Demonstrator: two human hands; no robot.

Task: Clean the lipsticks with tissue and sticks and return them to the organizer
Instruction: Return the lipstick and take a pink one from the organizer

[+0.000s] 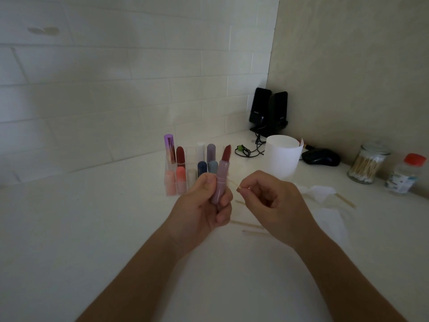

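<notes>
Closest in, my two bare forearms reach up from the bottom edge over the white table point(92, 228). My left hand point(202, 205) is wrapped around the lower barrel of an uncapped lipstick point(220, 177). It holds the lilac tube upright with a slight lean to the right, the dark red bullet extended at the top. My right hand point(271, 201) sits just beside it, thumb and forefinger pinching a thin wooden stick point(233, 184). The far tip of that stick points at the tube near its collar; I cannot tell whether it touches.

Under and just behind my hands, two more sticks point(247, 225) lie flat on the table. To the right are crumpled tissue point(318, 190) and another stick point(346, 201).

Behind my left hand stands the clear organizer point(191, 154), holding capped lipsticks in two rows. The front row has pink point(170, 182), coral point(181, 178), cream, dark blue point(202, 168) and grey-blue. The back row has a metallic purple one point(170, 148), dark red, white and grey-lilac.

Further right are a white cup point(282, 159), a dark mouse point(321, 156), a glass jar of cotton swabs point(365, 163) and a red-capped bottle point(405, 174). In the far corner, two black speakers point(269, 110) stand against the tiled wall point(116, 77), with a tangled cable point(249, 149) in front of them.
</notes>
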